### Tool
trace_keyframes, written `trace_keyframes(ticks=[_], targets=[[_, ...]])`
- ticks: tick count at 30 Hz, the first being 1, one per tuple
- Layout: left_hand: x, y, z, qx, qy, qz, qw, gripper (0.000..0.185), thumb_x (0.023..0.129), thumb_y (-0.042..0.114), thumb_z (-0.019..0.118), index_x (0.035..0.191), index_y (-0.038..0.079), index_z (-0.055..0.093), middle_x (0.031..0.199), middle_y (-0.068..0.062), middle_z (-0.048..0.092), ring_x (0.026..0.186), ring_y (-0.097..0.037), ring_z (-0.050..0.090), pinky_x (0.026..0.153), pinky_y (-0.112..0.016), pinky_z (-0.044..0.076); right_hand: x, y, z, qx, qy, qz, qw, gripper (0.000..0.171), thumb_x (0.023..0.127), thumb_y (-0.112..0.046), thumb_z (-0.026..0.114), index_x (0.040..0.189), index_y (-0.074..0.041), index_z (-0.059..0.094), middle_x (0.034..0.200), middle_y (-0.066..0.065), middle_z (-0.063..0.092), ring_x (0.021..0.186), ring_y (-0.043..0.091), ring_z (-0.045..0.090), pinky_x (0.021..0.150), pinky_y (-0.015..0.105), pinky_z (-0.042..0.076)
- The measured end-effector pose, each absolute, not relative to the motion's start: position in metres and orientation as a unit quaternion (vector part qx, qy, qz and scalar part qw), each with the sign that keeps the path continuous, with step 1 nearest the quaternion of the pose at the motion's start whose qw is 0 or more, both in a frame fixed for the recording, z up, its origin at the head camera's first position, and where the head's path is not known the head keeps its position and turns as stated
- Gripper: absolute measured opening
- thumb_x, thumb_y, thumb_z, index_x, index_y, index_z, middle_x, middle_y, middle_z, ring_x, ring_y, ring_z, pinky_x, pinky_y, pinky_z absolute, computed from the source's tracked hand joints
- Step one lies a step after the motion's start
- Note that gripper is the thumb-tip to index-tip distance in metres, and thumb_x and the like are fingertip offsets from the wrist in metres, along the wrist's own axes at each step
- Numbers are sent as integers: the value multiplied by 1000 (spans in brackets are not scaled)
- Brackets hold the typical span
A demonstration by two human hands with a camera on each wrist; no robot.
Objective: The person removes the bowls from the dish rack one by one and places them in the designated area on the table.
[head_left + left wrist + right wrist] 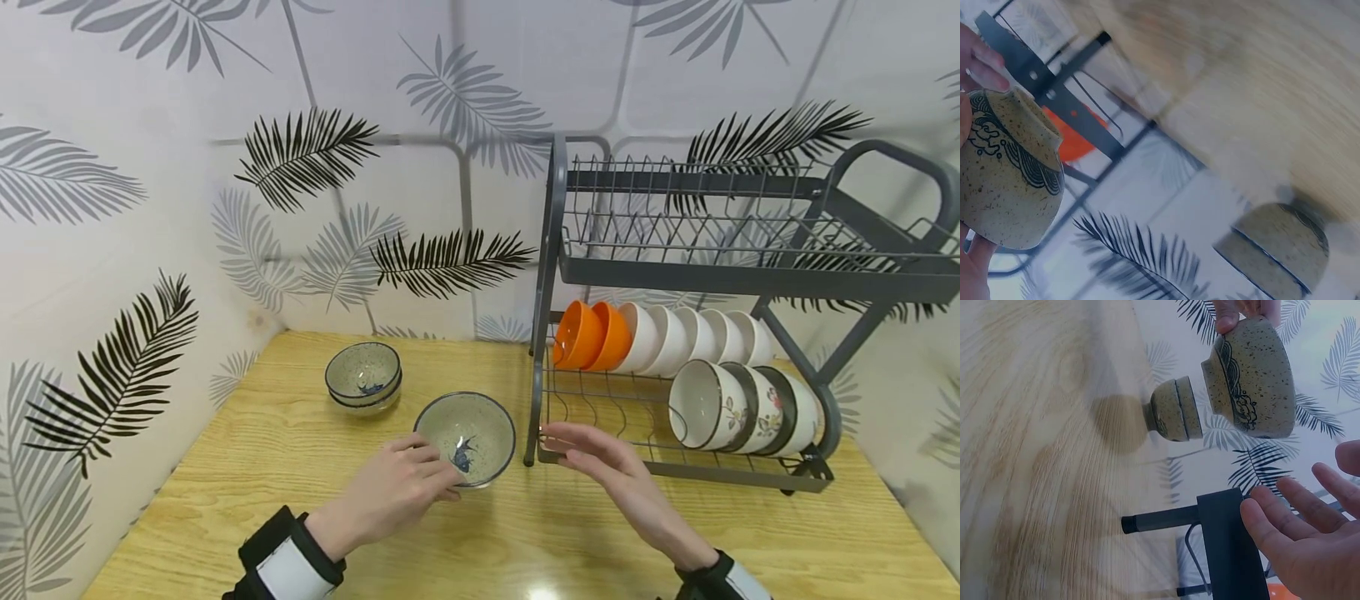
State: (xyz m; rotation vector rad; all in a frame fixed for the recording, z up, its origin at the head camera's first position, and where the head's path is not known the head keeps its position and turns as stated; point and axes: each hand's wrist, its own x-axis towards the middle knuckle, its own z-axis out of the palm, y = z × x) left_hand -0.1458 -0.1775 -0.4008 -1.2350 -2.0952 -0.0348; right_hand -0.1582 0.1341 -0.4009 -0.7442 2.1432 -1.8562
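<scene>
With my left fingers (433,477) clamped on the speckled bowl (483,429) and right fingers (1310,506) spread apart, I judge it rigid, smooth, breakable: hold between rim and foot.

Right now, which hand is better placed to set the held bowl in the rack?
Probably the right hand, after a handover: it is empty and beside the rack, while the left hand, holding the bowl, is farther off.

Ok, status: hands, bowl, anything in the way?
Left hand holding bowl, clear of table. Right hand empty, fingers extended. Rack end close to right hand; might obstruct.
</scene>
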Motion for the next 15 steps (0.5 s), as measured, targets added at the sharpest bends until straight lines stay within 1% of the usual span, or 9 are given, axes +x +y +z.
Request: trace_keyframes(ticks=[2,5,6,8,9,10,12,13,15], targets=[[-150,-184,-400,-464,-812,-12,353,14,91,35,66,85,23,69,75,17,69,70,-3,65,79,-25,55,-159,136,-402,-256,729,-627,100,40,108,-16,44,143,2,50,146,22,55,125,5,61,104,25,52],[-159,-192,-399,-448,-815,-14,367,14,89,33,68,84,20,68,72,14,68,68,-5,65,76,-26,56,-159,138,-403,-258,734,-622,92,39,108,-14,44,142,2,51,141,2,62,125,5,61,104,25,52],[-162,-195,-398,-443,-815,-13,373,14,89,33,69,84,20,67,72,13,68,67,-5,65,74,-26,56,-159,139,-403,-256,737,-619,89,39,108,-15,45,142,2,51,141,0,63,125,5,61,103,25,52],[-168,-200,-397,-433,-814,-16,386,17,92,33,66,83,19,67,70,11,68,65,-6,64,71,-26,56,-159,140,-403,-254,741,-616,85,38,108,-15,45,142,1,52,140,-1,63,124,4,61,102,24,52],[-171,-203,-396,-428,-815,-17,391,18,94,33,65,83,18,67,70,10,69,64,-7,65,70,-27,56,-159,141,-403,-253,743,-614,83,38,108,-15,46,141,0,53,140,1,63,124,3,61,102,23,52],[-174,-206,-396,-424,-815,-18,394,18,93,32,66,83,17,67,70,9,69,63,-7,65,69,-27,56,-159,142,-403,-250,746,-612,82,38,107,-16,46,141,0,53,141,6,62,123,2,61,102,23,52],[-179,-212,-395,-413,-819,-19,399,15,91,28,70,83,16,67,71,8,70,63,-8,65,67,-28,56,-159,143,-404,-248,748,-611,79,38,107,-16,47,142,0,52,141,13,61,122,1,61,101,22,52],[-182,-215,-395,-407,-821,-20,400,14,90,27,72,83,16,67,71,7,71,63,-9,66,66,-28,55,-158,144,-404,-247,748,-611,79,39,107,-15,47,142,2,52,141,12,61,122,1,61,101,21,52],[-186,-221,-396,-393,-829,-18,398,15,82,21,80,84,15,67,73,6,73,64,-11,68,67,-30,56,-158,145,-405,-243,750,-610,81,39,107,-15,47,142,2,51,140,9,63,121,0,61,101,20,51]])
